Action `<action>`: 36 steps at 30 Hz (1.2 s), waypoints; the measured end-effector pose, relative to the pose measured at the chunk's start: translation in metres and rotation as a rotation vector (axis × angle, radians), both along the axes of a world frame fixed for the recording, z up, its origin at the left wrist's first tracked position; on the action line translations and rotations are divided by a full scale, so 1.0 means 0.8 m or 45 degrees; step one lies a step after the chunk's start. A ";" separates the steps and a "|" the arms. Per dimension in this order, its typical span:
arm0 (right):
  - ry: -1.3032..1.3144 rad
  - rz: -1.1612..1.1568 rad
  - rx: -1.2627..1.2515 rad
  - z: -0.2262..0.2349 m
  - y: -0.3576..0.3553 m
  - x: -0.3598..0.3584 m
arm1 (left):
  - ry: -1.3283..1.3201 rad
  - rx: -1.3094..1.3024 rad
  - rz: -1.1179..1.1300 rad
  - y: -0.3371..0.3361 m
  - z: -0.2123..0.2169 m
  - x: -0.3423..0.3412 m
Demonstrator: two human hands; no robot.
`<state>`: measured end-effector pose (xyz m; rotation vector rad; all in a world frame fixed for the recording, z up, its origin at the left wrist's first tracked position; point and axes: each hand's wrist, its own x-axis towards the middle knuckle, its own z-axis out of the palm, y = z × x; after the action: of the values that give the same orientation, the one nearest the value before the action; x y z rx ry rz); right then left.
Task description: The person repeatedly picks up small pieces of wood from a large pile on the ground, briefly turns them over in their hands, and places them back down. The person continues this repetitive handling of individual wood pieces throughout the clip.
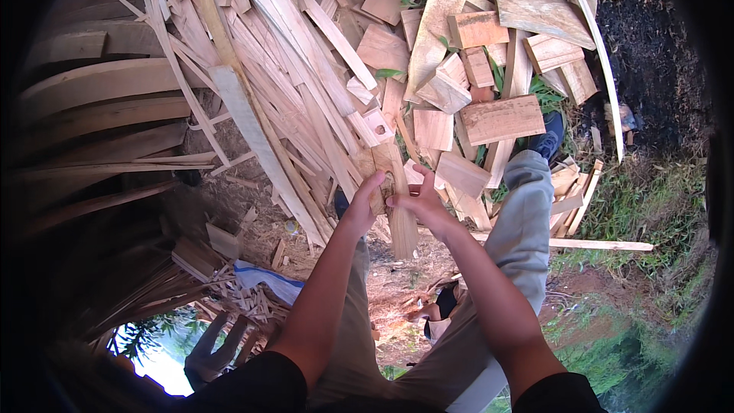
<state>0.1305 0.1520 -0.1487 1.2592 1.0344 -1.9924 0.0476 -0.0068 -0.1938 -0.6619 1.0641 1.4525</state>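
Note:
A short, pale wooden offcut [399,214] with a dark knot stands roughly upright in front of me, gripped from both sides. My left hand [362,203] clasps its left edge near the knot. My right hand [419,200] holds its right edge, fingers wrapped round the top part. Both forearms come up from the lower edge over my grey trousers [520,222]. My blue shoe [549,138] rests on the scrap beyond the right knee.
A big heap of wood offcuts and long thin strips [306,69] fills the ground ahead. Curved stacked planks [99,107] lie at the left. A long strip [596,244] lies by grass at the right. Blue-white cloth [267,281] sits lower left.

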 end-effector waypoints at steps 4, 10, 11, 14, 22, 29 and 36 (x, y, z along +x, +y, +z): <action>-0.083 -0.073 0.207 -0.036 0.000 0.014 | 0.153 -0.114 0.059 0.021 -0.012 0.002; -0.375 -0.196 0.623 -0.061 0.008 0.032 | 0.386 -0.386 0.001 0.021 -0.047 -0.009; -0.431 -0.249 0.644 -0.057 0.012 0.032 | 0.480 -0.473 -0.092 0.020 -0.067 -0.007; -0.457 -0.446 0.640 -0.037 0.026 0.028 | 0.654 -0.559 -0.327 0.050 -0.084 -0.010; -0.412 -0.707 0.665 0.012 0.081 0.020 | 1.090 -0.637 -0.711 0.180 -0.121 -0.065; -0.711 -0.746 0.715 -0.005 0.120 0.064 | 1.483 -0.427 -1.065 0.327 -0.075 -0.065; -0.509 -0.913 0.582 0.040 0.148 0.042 | 1.779 -0.857 -0.751 0.376 -0.162 -0.154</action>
<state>0.1638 0.2704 -0.1167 2.4339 0.9380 -1.8778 -0.0758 0.2943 -0.3235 0.3991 2.6027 0.8674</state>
